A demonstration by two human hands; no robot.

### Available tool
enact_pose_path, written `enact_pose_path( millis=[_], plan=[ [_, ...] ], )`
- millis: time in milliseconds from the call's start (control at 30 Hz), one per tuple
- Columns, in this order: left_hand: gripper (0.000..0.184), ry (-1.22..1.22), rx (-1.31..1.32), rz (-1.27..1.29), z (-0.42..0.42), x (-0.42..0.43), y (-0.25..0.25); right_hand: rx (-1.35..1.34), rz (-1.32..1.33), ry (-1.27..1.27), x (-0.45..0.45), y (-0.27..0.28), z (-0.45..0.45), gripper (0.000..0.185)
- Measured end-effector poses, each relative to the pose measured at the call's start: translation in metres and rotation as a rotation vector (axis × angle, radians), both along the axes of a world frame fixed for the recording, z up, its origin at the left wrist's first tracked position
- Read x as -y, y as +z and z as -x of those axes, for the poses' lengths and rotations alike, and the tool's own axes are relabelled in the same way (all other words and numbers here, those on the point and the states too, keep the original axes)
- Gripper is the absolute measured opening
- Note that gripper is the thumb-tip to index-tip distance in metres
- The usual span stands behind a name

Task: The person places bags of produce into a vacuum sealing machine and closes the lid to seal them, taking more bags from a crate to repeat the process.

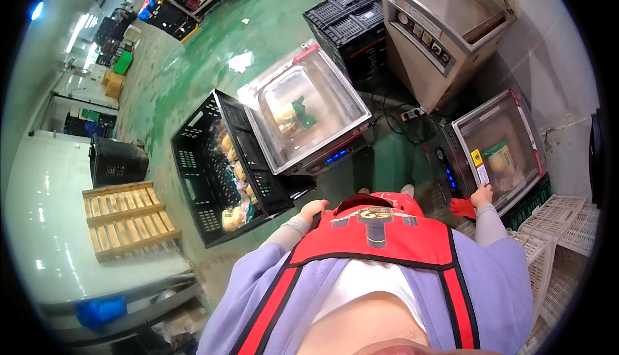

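Observation:
My right hand (pixel 481 195) lies at the near edge of the closed clear lid of the right vacuum sealer (pixel 449 162), its fingers against the rim. Under that lid is a green-and-clear bag (pixel 498 157) with pale contents. A red piece (pixel 462 208) shows beside this hand; its kind is unclear. My left hand (pixel 314 210) is by the side of my red apron (pixel 374 232), loosely open, with no object visible in it. Ahead of it stands a second vacuum sealer (pixel 322 155), lid down over a green-printed bag (pixel 298 113).
Left of the second sealer, a black crate (pixel 193 162) holds several pale bagged items (pixel 235 218). Behind are stacked black crates (pixel 342 13) and a steel floor machine (pixel 419 39). Cables and a power strip (pixel 411 115) lie between machines. White crates (pixel 554 220) flank my right; a wooden pallet (pixel 129 220) is left.

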State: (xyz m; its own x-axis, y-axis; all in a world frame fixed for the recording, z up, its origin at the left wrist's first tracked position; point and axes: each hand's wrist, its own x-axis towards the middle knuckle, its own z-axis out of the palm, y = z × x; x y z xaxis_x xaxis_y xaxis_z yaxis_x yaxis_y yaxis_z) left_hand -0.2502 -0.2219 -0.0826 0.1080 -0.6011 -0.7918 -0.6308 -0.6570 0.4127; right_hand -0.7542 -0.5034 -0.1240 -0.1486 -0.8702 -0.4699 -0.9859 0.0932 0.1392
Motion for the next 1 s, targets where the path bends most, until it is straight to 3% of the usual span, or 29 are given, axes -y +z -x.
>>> enact_pose_path(
  millis=[67, 100, 133, 200, 400, 433, 500, 600, 667, 700, 800, 867, 933, 1000],
  plan=[
    [0.055, -0.024, 0.0, -0.07, 0.003, 0.006, 0.006, 0.0, -0.002, -0.002, -0.001, 0.002, -0.003, 0.061],
    [0.055, -0.023, -0.002, -0.071, -0.001, -0.004, -0.02, -0.003, 0.005, -0.012, -0.002, 0.002, -0.004, 0.06],
    [0.057, 0.165, -0.158, -0.057, -0.009, -0.02, -0.063, -0.006, 0.012, -0.022, -0.002, 0.002, -0.005, 0.06],
    [0.06, 0.355, -0.315, -0.044, -0.012, -0.029, -0.087, -0.007, 0.018, -0.022, -0.002, -0.001, -0.004, 0.06],
    [0.057, 0.27, -0.352, 0.018, -0.013, -0.033, -0.079, 0.008, 0.071, -0.008, 0.0, -0.022, 0.003, 0.058],
    [0.055, 0.113, -0.259, 0.089, -0.014, -0.029, -0.06, 0.019, 0.08, 0.016, -0.001, -0.027, 0.012, 0.058],
    [0.054, -0.059, -0.221, 0.139, -0.03, -0.034, -0.083, 0.104, 0.125, -0.059, -0.003, -0.035, 0.017, 0.057],
    [0.051, 0.099, -0.364, 0.118, -0.05, -0.063, -0.174, 0.092, 0.231, -0.032, -0.014, -0.057, 0.023, 0.068],
    [0.046, -0.042, -0.094, -0.076, -0.02, -0.009, -0.081, 0.179, 0.268, -0.218, -0.022, -0.032, 0.004, 0.066],
    [0.046, 0.493, -0.446, -0.186, -0.042, -0.032, -0.152, 0.24, 0.39, -0.196, -0.034, -0.025, -0.004, 0.064],
    [0.05, -0.479, 0.131, -0.156, -0.002, 0.06, -0.026, 0.39, 0.676, -0.158, -0.067, -0.009, -0.047, 0.056],
    [0.051, -0.58, 0.173, -0.11, 0.002, 0.084, -0.033, 0.553, 0.665, -0.174, -0.108, -0.023, -0.072, 0.049],
    [0.051, -0.524, 0.104, -0.055, 0.006, 0.105, -0.03, 0.786, 0.343, -0.324, -0.156, -0.02, -0.099, 0.038],
    [0.051, -0.629, 0.158, -0.002, 0.015, 0.122, -0.032, 0.859, -0.09, -0.374, -0.195, -0.026, -0.108, 0.032]
  ],
)
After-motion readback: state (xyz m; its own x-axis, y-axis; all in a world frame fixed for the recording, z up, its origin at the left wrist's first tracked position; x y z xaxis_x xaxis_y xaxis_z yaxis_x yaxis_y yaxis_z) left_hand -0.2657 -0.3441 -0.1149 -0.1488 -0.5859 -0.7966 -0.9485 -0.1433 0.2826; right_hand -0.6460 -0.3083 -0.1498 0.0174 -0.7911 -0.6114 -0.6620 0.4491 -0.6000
